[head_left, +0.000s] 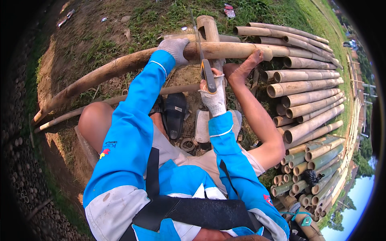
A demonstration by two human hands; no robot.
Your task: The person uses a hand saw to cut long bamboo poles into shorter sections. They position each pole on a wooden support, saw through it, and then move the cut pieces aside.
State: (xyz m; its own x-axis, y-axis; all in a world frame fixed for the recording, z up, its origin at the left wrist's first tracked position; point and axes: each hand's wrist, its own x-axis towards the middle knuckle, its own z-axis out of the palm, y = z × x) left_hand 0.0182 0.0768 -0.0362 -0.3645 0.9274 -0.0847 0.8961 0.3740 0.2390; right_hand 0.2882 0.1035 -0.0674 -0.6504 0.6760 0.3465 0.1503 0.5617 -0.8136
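A long bamboo pole (116,66) lies across in front of me, its right part resting over an upright bamboo post (207,28). My left hand (173,49), in a grey knit glove, is closed over the pole from above. In a white fingertip-exposing glove, my right hand (214,93) grips the dark handle of a handsaw (208,75). The saw's thin blade stands across the pole, just right of my left hand. Whether its teeth have cut into the bamboo cannot be made out. My bare right foot (250,64) presses on the pole's right part.
Stacked cut bamboo lengths (305,90) fill the right side, with greener ones (325,150) nearer me. A thinner pole (100,102) lies below the held one. A black sandal (175,114) is between my legs. More bamboo pieces (28,193) lie at far left.
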